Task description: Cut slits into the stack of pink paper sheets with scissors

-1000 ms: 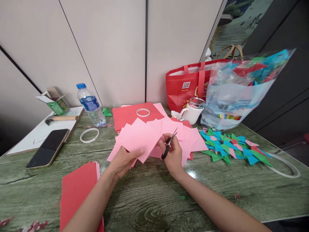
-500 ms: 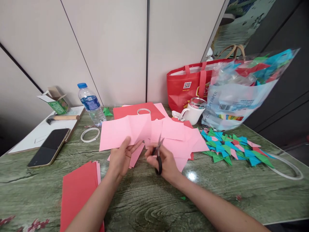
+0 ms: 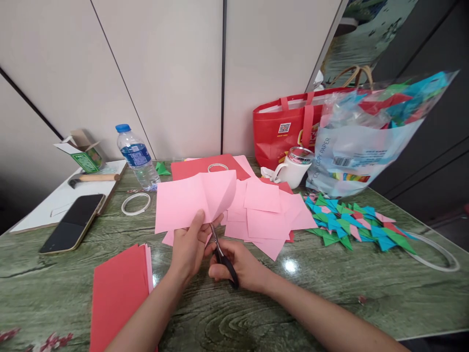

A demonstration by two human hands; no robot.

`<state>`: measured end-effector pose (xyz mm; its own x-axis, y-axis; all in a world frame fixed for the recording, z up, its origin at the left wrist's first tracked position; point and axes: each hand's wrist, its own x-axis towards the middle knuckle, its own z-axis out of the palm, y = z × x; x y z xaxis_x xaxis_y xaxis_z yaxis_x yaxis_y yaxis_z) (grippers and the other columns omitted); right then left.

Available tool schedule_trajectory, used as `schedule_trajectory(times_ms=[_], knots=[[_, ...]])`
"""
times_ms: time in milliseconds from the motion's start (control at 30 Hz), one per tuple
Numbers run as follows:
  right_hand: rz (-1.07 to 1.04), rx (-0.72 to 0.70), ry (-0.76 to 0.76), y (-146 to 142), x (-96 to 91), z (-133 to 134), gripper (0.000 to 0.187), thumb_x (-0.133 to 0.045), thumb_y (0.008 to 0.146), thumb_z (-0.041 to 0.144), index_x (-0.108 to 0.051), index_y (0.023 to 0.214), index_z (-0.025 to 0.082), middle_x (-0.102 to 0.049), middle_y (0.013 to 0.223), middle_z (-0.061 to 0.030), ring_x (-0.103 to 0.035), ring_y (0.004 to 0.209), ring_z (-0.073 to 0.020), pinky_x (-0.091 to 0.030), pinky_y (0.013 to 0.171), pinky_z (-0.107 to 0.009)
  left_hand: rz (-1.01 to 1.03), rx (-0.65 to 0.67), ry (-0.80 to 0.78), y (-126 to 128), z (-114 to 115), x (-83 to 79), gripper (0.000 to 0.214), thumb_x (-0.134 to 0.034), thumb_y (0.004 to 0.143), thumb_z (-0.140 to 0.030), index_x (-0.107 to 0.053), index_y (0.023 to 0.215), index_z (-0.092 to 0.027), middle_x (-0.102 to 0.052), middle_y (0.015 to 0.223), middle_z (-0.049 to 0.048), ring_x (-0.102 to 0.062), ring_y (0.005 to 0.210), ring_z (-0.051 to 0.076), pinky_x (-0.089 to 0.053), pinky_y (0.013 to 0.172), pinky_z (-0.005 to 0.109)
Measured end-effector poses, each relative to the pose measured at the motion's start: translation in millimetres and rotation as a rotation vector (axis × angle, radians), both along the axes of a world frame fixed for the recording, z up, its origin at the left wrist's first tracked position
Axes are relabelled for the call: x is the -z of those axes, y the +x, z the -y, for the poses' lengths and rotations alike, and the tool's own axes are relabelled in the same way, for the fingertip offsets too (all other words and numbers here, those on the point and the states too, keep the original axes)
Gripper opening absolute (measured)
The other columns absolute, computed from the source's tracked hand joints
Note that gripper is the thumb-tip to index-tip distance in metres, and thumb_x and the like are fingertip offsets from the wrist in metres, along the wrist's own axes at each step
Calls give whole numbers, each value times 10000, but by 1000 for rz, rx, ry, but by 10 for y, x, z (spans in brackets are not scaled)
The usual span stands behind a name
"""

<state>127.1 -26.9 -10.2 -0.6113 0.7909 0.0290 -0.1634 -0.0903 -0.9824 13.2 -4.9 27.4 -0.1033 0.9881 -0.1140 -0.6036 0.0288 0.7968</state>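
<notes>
Between thumb and fingers, my left hand [image 3: 189,244] holds up a pink sheet of paper [image 3: 181,203] that has a crease down its middle. My right hand [image 3: 238,264] grips black-handled scissors [image 3: 225,261]. Their blades point up and meet the lower edge of the sheet near the crease; whether they have cut in is hard to see. Behind and to the right lie several loose pink paper squares [image 3: 267,222], overlapping one another. A stack of red paper [image 3: 119,293] with pink sheets under it rests beside my left forearm.
Left: a phone [image 3: 73,222], a hammer [image 3: 97,178], a small green box [image 3: 86,156], a water bottle [image 3: 137,159] and a tape roll [image 3: 136,204]. Right: a white mug [image 3: 295,168], a red bag [image 3: 273,134], a plastic bag of folded paper [image 3: 362,151] and a pile of folded pieces [image 3: 348,225].
The scissors in my right hand have moved left and down, from beside the pink sheet to its lower edge. My left hand has shifted slightly right with the sheet.
</notes>
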Motion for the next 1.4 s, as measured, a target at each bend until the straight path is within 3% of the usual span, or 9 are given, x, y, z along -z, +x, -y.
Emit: schedule_trajectory(times_ms=[267,567,733,933,1133,1400], knots=[[19,72,60,14,-32,-17,329,-638,670,415,-489,828,168,-438,635,33,-376,548,-88,-306,486,-206,-241,8,-81,44,53,149,317,-606,675,-396,-612,784,-98,-668,716,101,-639,718,226,-501,530,285],[-3,130,49,16,-136,-24,369,-635,662,440,-466,860,179,-428,655,32,-373,562,-92,-316,501,-214,-660,-80,-94,-22,69,205,363,-605,636,-459,-655,683,-103,-652,589,73,-620,691,221,-471,645,304],[-23,157,50,29,-144,-38,360,-652,645,438,-484,819,171,-444,676,24,-404,605,-101,-335,542,-223,-773,-186,-162,-61,69,268,341,-634,600,-462,-668,736,-151,-681,765,81,-604,824,244,-428,762,330],[-6,135,42,24,-136,-31,320,-649,664,394,-485,823,170,-455,679,24,-415,602,-101,-353,560,-230,-749,-188,-175,-58,80,215,402,-615,610,-486,-660,838,-158,-665,905,105,-578,910,265,-381,848,381],[1,138,39,18,-98,-27,349,-660,647,404,-485,835,168,-464,679,23,-426,603,-104,-368,566,-234,-815,-207,-224,-6,117,115,372,-612,604,-500,-666,762,-167,-673,846,94,-580,879,268,-381,830,374],[-21,161,28,12,-71,-36,360,-690,616,385,-483,813,165,-467,674,29,-432,601,-101,-372,565,-229,-846,-199,-165,-2,114,195,350,-585,640,-496,-655,767,-177,-671,837,70,-585,846,240,-390,814,349]])
